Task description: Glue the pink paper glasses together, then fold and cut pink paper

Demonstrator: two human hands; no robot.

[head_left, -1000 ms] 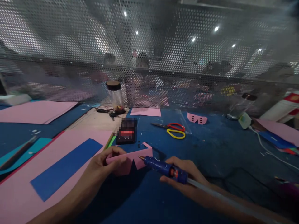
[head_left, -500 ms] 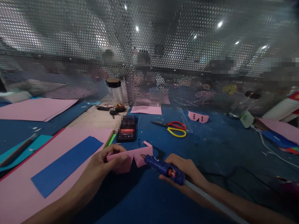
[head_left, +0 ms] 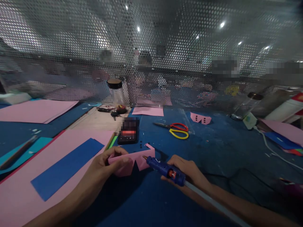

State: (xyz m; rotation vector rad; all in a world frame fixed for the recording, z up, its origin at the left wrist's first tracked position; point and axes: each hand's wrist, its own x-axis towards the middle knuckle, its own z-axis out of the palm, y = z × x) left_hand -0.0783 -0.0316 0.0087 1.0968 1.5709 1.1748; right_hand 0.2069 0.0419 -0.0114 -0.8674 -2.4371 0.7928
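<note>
My left hand [head_left: 111, 164] pinches the left end of pink paper glasses [head_left: 143, 159], holding them just above the blue table. A V-shaped notch shows in their lower edge, and a folded arm sticks up at the right. In my right hand [head_left: 183, 168] is a blue glue gun [head_left: 163, 168] with a long glue stick out of its back. Its nozzle is at the front face of the glasses, right of the notch; whether it touches I cannot tell. Several tiny black pieces [head_left: 141, 144] lie behind the glasses. Farther back stand finished-looking pink glasses with black squares [head_left: 200, 118].
Scissors with red and yellow handles [head_left: 176, 129] and a phone [head_left: 128, 130] lie beyond my hands. At left, a blue paper strip [head_left: 67, 168] rests on pink sheets [head_left: 19, 201]. Glass jars [head_left: 115, 94] stand near the perforated metal screen [head_left: 151, 37]. A dark cable [head_left: 227, 179] runs at right.
Almost nothing differs. The glue gun's rear has shifted very slightly left, while its nozzle stays at the same part of the pink paper glasses.
</note>
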